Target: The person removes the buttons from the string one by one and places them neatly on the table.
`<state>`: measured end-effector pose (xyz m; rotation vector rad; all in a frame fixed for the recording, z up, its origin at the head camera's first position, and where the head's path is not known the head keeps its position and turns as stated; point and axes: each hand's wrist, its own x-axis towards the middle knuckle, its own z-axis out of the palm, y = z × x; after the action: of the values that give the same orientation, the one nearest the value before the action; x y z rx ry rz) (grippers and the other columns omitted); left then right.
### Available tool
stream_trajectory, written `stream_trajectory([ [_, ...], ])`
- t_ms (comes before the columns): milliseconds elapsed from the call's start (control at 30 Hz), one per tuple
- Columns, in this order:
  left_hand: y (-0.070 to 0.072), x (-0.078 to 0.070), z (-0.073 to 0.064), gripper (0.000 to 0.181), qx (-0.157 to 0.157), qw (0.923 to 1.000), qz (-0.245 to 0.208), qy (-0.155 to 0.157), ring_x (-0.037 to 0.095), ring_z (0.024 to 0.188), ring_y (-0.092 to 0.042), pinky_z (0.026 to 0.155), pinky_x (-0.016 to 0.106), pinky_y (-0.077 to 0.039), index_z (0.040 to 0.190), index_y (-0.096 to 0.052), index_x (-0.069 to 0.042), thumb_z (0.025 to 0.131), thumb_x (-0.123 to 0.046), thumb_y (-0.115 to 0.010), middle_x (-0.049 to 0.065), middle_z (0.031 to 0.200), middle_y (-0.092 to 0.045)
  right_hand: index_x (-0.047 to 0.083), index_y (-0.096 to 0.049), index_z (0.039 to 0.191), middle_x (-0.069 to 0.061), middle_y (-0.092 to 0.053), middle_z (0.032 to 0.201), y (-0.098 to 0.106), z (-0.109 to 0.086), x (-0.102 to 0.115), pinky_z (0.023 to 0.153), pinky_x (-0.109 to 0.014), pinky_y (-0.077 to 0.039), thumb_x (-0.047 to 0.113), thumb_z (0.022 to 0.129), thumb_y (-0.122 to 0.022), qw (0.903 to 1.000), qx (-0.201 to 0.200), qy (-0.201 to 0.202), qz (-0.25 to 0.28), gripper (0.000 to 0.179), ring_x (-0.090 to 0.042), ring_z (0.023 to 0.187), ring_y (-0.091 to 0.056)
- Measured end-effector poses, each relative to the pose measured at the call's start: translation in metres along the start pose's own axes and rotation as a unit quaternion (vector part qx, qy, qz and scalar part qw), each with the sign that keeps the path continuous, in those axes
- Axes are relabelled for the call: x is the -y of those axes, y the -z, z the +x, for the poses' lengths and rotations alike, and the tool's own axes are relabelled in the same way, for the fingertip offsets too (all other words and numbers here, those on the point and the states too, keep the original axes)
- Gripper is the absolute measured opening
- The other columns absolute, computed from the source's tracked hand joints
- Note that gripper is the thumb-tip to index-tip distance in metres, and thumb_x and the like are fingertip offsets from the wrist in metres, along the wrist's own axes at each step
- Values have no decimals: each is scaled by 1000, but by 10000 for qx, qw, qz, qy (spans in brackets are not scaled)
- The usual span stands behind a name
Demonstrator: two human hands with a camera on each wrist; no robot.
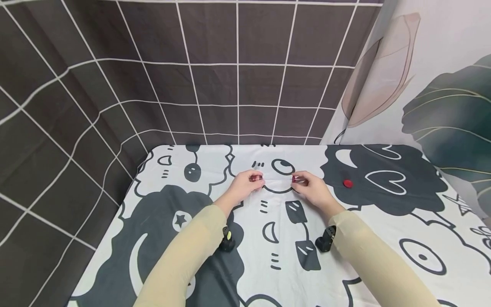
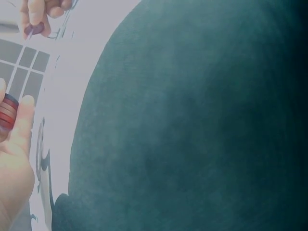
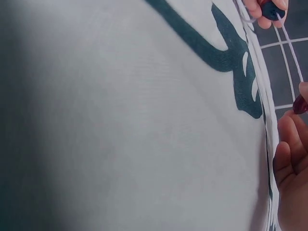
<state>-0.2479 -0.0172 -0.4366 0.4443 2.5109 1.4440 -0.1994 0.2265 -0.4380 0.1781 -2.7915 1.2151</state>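
Between the thumb and fingers of my left hand (image 1: 244,186) is a short red banded stack of discs (image 2: 8,113), with a dark disc at its end. A pale string (image 3: 291,48) runs from the middle of that dark disc across to my right hand (image 1: 312,190). There the fingertips pinch a small dark red round piece (image 3: 300,105) at the string's other end. Both hands are held apart at about the same height, over the patterned cloth in the head view. A loop of string also shows beside the left fingers in the right wrist view.
To the right of my right hand, a red disc (image 1: 348,183) lies on a dark patch of the black-and-white cloth (image 1: 268,256). A dark grid-patterned curtain (image 1: 215,85) rises behind the far edge and along the left. A leaf-print curtain (image 1: 433,85) hangs at the right.
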Motion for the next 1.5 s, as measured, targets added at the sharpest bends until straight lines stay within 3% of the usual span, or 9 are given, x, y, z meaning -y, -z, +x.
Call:
stream_trajectory([
  [533, 0, 3, -1, 36, -334, 9992, 217, 73, 18, 110, -54, 94, 33, -44, 121, -61, -14, 89, -30, -65, 4, 121, -60, 4, -60, 114, -13, -67, 99, -2, 1, -7, 70, -33, -45, 17, 85, -66, 9998, -148, 73, 85, 32, -22, 80, -59],
  [1100, 2, 3, -1, 35, -301, 9992, 245, 139, 17, 105, -55, 91, 32, -45, 120, -62, -15, 88, -30, -66, 3, 117, -62, 7, -59, 122, -13, -66, 101, 2, 1, -6, 65, -29, -46, 17, 86, -65, 9998, -99, -61, 180, 37, -21, 82, -59],
  [1500, 1, 0, -4, 34, -244, 9995, 178, 36, 16, 96, -56, 84, 29, -47, 120, -62, -13, 89, -28, -66, 3, 108, -62, 9, -59, 121, -12, -66, 105, 8, -4, -8, 63, -27, -47, 22, 88, -62, 9996, -98, -232, -91, 36, -19, 80, -60],
])
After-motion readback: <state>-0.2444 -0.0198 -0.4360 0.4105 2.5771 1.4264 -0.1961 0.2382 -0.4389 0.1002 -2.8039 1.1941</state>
